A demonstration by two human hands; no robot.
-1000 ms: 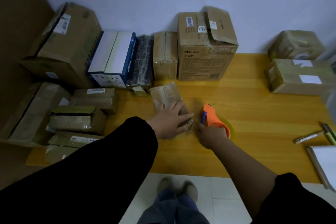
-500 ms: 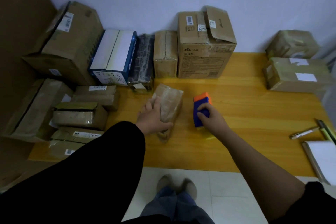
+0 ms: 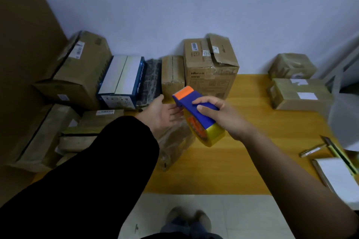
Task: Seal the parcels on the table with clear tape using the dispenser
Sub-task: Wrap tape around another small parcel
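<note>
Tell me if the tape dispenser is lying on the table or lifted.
Lifted: the right hand grips the dispenser in the air above the small parcel.

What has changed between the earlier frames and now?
The right hand, still holding the tape dispenser, has lifted it off the table. The left hand has let go of the small parcel and is open, palm up, at the dispenser's front. The parcel lies on the table; wall boxes and pens are unmoved.
</note>
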